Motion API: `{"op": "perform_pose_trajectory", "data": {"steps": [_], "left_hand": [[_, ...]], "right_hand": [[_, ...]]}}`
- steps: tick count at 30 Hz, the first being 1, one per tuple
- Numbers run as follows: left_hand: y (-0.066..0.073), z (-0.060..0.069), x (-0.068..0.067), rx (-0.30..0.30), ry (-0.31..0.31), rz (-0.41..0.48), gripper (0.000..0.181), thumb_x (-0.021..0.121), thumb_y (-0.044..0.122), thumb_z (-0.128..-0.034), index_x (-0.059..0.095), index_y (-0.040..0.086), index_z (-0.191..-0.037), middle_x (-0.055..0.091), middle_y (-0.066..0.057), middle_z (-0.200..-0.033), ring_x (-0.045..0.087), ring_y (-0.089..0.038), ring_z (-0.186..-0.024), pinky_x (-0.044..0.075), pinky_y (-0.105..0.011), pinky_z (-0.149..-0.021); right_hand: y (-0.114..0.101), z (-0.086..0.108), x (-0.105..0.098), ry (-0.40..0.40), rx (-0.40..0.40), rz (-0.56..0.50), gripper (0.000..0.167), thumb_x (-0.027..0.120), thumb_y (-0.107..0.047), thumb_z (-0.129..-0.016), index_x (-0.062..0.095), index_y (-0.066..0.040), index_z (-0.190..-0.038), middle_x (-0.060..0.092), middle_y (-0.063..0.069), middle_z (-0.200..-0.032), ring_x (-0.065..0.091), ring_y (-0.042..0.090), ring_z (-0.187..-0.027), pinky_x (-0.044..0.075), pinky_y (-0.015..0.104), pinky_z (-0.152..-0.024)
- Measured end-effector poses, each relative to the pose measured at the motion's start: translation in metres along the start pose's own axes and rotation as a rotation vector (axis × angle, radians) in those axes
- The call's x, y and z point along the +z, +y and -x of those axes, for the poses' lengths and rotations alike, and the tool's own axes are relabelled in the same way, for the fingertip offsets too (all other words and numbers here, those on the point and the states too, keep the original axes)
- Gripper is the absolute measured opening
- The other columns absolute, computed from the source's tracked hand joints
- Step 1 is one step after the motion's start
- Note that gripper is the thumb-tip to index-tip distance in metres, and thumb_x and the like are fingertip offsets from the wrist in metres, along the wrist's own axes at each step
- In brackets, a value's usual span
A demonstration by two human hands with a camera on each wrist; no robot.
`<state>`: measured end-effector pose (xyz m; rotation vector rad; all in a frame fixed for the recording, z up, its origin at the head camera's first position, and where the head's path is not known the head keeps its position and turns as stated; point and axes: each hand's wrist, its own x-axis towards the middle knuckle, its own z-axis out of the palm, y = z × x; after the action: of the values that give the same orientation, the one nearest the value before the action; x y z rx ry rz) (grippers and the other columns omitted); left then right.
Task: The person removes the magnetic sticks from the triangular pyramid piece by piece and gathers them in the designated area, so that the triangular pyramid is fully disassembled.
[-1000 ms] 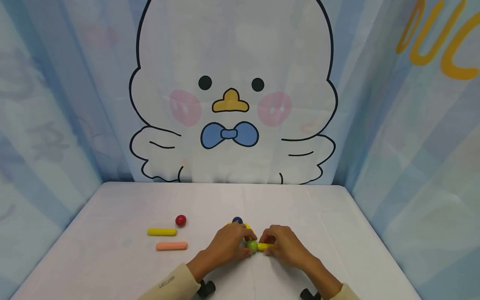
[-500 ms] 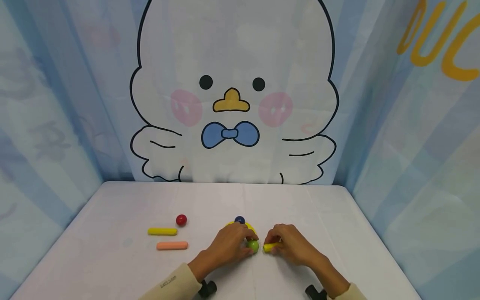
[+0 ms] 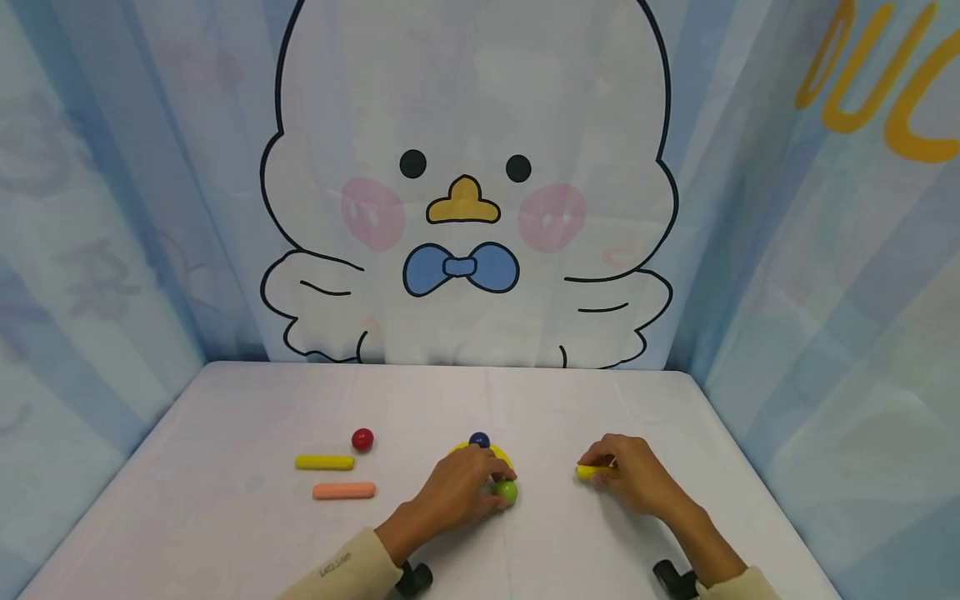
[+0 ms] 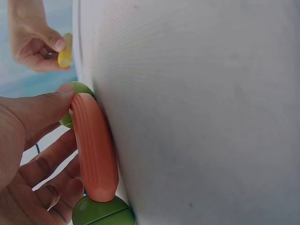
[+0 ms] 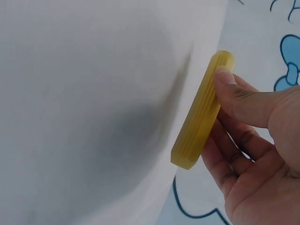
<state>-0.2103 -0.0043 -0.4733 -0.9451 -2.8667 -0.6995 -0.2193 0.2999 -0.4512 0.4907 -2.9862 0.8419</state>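
Note:
My left hand [image 3: 457, 487] pinches a green ball [image 3: 507, 492] near the middle of the table. In the left wrist view an orange rod [image 4: 95, 150] runs from that ball to another green ball [image 4: 103, 213] close to the camera. Beyond my left hand a dark blue ball [image 3: 479, 439] and yellow pieces [image 3: 501, 455] show; the hand covers part of them. My right hand [image 3: 637, 475], off to the right, holds a short yellow rod [image 5: 201, 115] between thumb and fingers. The rod is tilted in the right wrist view, raised off the white surface.
On the left side of the table lie a red ball [image 3: 362, 440], a second yellow rod [image 3: 324, 462] and a loose orange rod [image 3: 343, 491]. A printed curtain [image 3: 465, 325] hangs behind the table's far edge.
My right hand has drawn the yellow rod away from the green ball, to the right and slightly farther back. My left hand has stayed in place on the green ball.

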Motion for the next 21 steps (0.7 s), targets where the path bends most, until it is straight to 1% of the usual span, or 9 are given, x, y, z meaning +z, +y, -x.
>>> {"op": "perform_pose_trajectory", "data": {"steps": [4,8,14,18,21], "left_hand": [[0.0,0.0,0.0,-0.001,0.0,0.003,0.033,0.092,0.028,-0.0849,0.081,0.024,-0.116,0.075,0.013,-0.103,0.064,-0.004,-0.1,0.055,-0.029,-0.09],[0.001,0.001,0.0,0.002,0.002,-0.002,0.034,0.092,0.028,-0.0848,0.081,0.024,-0.116,0.074,0.013,-0.104,0.064,-0.005,-0.101,0.056,-0.03,-0.091],[0.0,0.001,0.002,-0.006,-0.002,-0.008,0.034,0.091,0.029,-0.0851,0.081,0.024,-0.117,0.074,0.013,-0.105,0.064,-0.005,-0.102,0.056,-0.031,-0.093],[0.0,0.0,0.002,-0.017,-0.011,-0.015,0.034,0.091,0.03,-0.0854,0.081,0.024,-0.118,0.074,0.014,-0.105,0.064,-0.005,-0.103,0.056,-0.031,-0.094],[0.001,0.0,0.0,-0.007,-0.003,-0.027,0.034,0.091,0.031,-0.0854,0.081,0.024,-0.117,0.075,0.014,-0.104,0.064,-0.005,-0.103,0.055,-0.031,-0.096]], "right_hand": [[0.012,0.001,-0.006,0.024,0.007,0.022,0.026,0.083,0.003,-0.085,0.081,-0.017,-0.1,0.073,-0.009,-0.094,0.065,0.009,-0.09,0.057,0.025,-0.081],[0.02,0.0,-0.008,0.029,0.021,0.04,0.025,0.083,0.004,-0.085,0.082,-0.016,-0.1,0.073,-0.007,-0.095,0.067,0.01,-0.092,0.059,0.031,-0.085],[0.025,-0.001,-0.006,0.042,0.077,0.047,0.026,0.082,0.006,-0.086,0.083,-0.013,-0.103,0.073,-0.003,-0.096,0.068,0.015,-0.095,0.061,0.043,-0.092],[0.027,-0.002,-0.004,0.052,0.097,0.048,0.026,0.082,0.006,-0.086,0.083,-0.012,-0.105,0.073,-0.002,-0.096,0.069,0.016,-0.097,0.06,0.045,-0.095],[0.027,-0.002,-0.003,0.058,0.099,0.042,0.026,0.082,0.006,-0.085,0.083,-0.011,-0.105,0.074,-0.002,-0.097,0.07,0.018,-0.098,0.06,0.047,-0.095]]}}
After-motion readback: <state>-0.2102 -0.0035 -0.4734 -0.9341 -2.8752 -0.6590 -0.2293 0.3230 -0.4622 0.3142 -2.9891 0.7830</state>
